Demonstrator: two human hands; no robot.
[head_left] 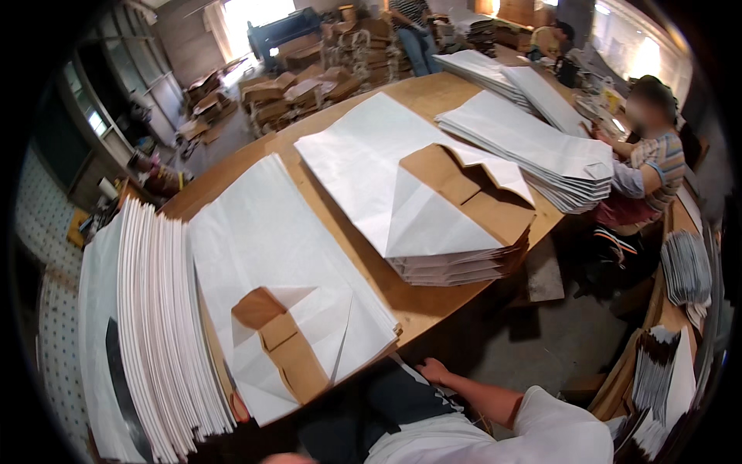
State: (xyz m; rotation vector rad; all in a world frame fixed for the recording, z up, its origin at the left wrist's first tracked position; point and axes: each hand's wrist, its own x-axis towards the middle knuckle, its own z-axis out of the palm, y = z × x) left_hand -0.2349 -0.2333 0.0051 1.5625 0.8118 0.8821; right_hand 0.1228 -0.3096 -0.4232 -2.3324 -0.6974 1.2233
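My right hand (433,370) is low beside the table's near edge, above my dark shorts. Its fingers look curled against a thin pale strip; what they hold is hidden. Only a sliver of my left hand (287,459) shows at the lower edge, its fingers out of sight. Nearest to both is a flat stack of white paper bags (263,224). The top bag's end is folded open, showing a brown inner bottom (287,340). To its right lies a thicker bag stack (363,162), with a similar opened brown end (464,189).
A tall pile of folded white bags (162,325) stands at the left. More white stacks (525,139) lie at the table's far right, beside a seated person (657,155). Brown bundles (301,93) cover the floor behind. Grey stacks (686,267) line the right side.
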